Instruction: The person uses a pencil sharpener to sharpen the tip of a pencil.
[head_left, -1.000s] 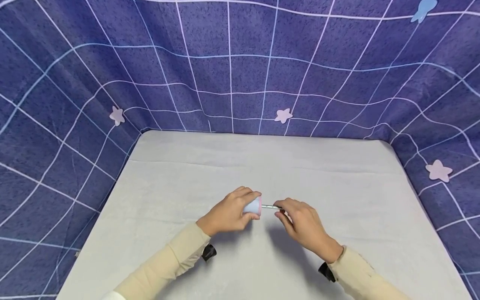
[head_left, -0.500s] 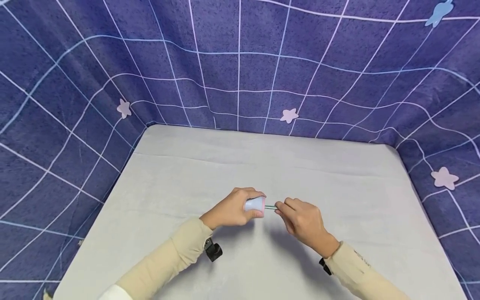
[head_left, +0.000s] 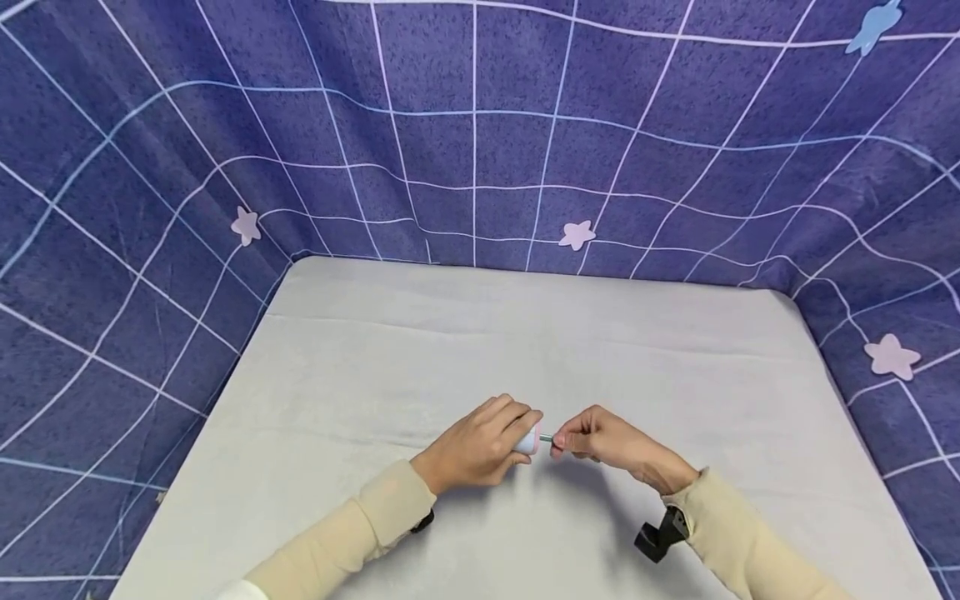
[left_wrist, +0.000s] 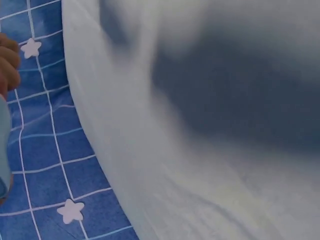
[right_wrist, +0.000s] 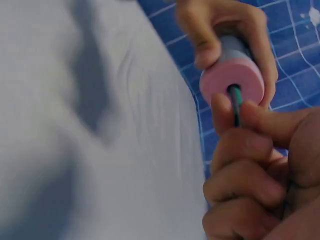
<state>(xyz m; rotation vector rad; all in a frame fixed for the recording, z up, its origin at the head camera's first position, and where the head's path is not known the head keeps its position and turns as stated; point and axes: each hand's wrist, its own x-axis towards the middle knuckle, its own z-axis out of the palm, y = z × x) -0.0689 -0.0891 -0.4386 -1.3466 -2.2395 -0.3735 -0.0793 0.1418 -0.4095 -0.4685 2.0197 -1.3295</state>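
In the head view my left hand (head_left: 480, 446) grips a light-blue cylinder with a pink end, which looks like a pencil sharpener (head_left: 528, 440). The right wrist view shows its round pink face, with a dark hole at the centre. A thin green stick like a pencil (right_wrist: 236, 102) enters that hole. My right hand (head_left: 618, 440) pinches the pencil between thumb and fingertips, close to the pink face, its other fingers curled. Only a short piece shows between hand and hole. In the left wrist view, just the blue side of the sharpener (left_wrist: 4, 150) appears at the left edge.
A table under a pale grey cloth (head_left: 420, 350) lies below both hands, which cast shadows on it. Behind and beside it hangs a purple-blue curtain (head_left: 427, 150) with grid lines and stars. A black wrist camera (head_left: 660, 533) sits under the right sleeve.
Less of the pencil shows between the hands than a second ago. My right hand has turned at the wrist, so its thumb side shows, and both hands sit slightly lower in the view.
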